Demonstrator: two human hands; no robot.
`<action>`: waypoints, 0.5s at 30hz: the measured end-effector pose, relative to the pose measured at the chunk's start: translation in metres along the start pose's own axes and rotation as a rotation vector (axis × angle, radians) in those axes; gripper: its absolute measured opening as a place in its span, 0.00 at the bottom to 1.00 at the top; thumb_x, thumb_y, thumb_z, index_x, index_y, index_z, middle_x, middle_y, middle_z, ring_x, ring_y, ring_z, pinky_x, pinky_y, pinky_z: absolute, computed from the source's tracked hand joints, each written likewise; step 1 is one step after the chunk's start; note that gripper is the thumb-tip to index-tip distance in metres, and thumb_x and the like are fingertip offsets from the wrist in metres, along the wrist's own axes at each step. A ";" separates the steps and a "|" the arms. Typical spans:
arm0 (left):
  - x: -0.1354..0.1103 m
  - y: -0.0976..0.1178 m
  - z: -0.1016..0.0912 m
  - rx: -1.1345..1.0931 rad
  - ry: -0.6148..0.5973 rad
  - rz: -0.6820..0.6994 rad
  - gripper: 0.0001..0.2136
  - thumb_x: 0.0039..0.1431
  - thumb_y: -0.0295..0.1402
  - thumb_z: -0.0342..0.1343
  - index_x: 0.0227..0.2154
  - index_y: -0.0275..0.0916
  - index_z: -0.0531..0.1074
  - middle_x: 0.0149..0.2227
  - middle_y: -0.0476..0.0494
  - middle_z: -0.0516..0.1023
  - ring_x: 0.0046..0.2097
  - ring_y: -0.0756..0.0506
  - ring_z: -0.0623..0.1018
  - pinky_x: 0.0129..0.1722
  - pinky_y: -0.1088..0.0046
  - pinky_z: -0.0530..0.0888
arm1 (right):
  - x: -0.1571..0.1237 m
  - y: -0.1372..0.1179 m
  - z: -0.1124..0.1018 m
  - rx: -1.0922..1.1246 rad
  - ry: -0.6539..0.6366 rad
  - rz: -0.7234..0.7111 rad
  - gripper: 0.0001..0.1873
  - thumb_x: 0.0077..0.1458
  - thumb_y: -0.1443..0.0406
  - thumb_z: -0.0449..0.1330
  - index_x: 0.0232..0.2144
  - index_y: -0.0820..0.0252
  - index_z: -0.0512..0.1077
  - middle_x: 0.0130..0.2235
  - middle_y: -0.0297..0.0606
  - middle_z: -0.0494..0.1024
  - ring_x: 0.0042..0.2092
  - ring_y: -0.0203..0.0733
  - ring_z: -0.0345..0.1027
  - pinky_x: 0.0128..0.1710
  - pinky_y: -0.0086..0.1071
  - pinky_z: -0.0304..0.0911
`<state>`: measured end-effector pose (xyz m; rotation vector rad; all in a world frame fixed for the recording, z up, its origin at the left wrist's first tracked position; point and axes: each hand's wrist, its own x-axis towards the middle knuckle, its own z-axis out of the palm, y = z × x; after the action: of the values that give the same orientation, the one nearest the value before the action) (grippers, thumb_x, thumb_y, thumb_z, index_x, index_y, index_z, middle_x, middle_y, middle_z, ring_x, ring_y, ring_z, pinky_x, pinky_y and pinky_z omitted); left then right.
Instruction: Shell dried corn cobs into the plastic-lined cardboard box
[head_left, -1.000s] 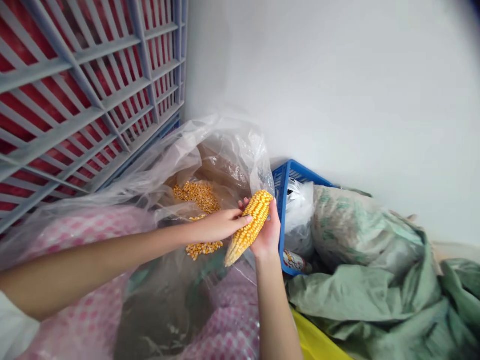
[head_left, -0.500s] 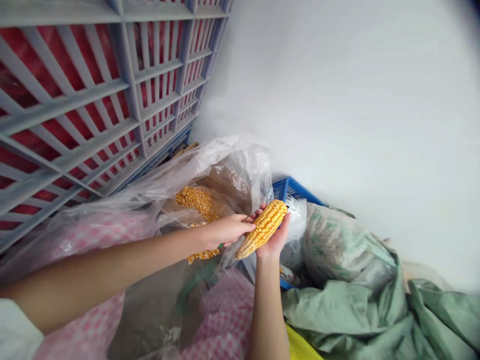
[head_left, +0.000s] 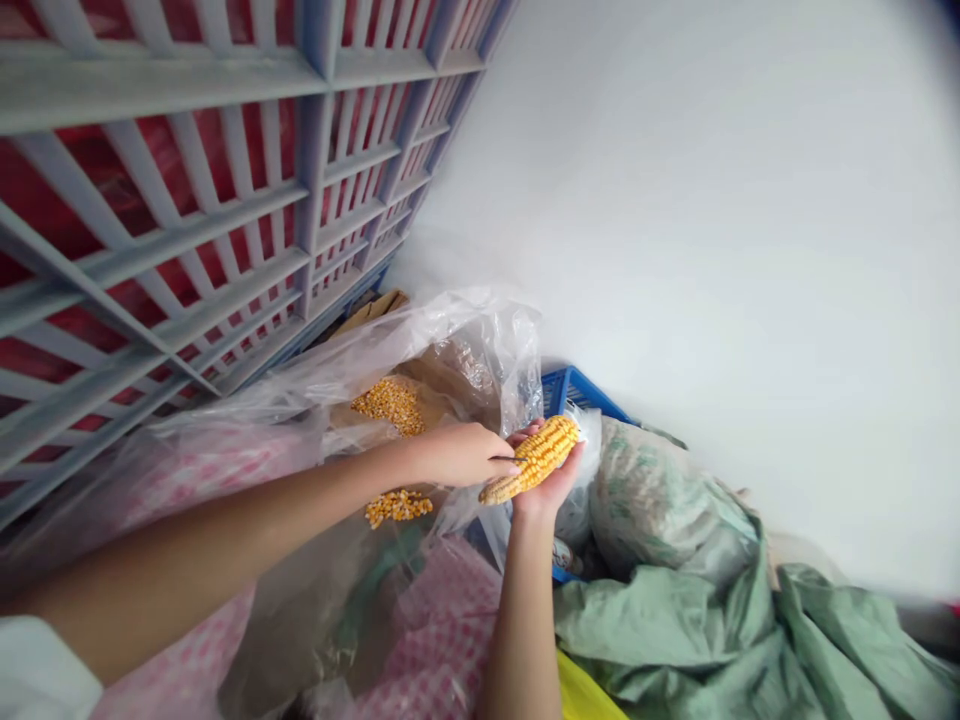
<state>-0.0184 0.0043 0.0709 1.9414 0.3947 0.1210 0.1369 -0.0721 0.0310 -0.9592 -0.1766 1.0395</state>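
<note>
A yellow corn cob (head_left: 535, 460) lies across my right hand (head_left: 551, 485), which cradles it palm up. My left hand (head_left: 457, 455) reaches in from the left, its fingertips pressed on the cob's lower end. A thin dark sliver shows at those fingertips, too small to identify. Below the hands, loose corn kernels (head_left: 390, 407) lie heaped in a clear plastic bag (head_left: 491, 350) with a brown lining. A smaller patch of kernels (head_left: 397, 508) lies just under my left wrist.
A grey lattice crate (head_left: 187, 200) with red behind it stands at the left, against a white wall (head_left: 675, 200). A blue plastic basket (head_left: 577, 392) and green woven sacks (head_left: 660, 620) sit to the right. Pink checked fabric (head_left: 442, 620) lies below the bag.
The view has swung, shifting the crate larger and the sacks leftward. The cob has turned from a steep diagonal to nearly level, and my hands stay on it.
</note>
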 end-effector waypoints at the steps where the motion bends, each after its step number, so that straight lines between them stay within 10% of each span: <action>1: 0.000 0.000 -0.002 -0.034 0.011 -0.002 0.14 0.56 0.38 0.43 0.24 0.36 0.69 0.24 0.47 0.72 0.25 0.51 0.67 0.25 0.76 0.57 | 0.000 0.000 -0.001 -0.022 -0.015 0.005 0.24 0.49 0.45 0.46 0.30 0.56 0.68 0.28 0.31 0.71 0.29 0.33 0.65 0.31 0.30 0.63; 15: 0.012 -0.005 0.000 -0.897 0.082 -0.157 0.13 0.56 0.38 0.46 0.20 0.37 0.59 0.17 0.56 0.53 0.15 0.58 0.48 0.13 0.78 0.45 | -0.001 0.000 0.010 0.017 0.021 0.112 0.25 0.52 0.46 0.44 0.30 0.57 0.69 0.28 0.31 0.73 0.30 0.32 0.68 0.33 0.28 0.66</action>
<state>-0.0081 0.0101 0.0648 1.0216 0.4455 0.2296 0.1308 -0.0673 0.0372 -0.9731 -0.0974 1.1309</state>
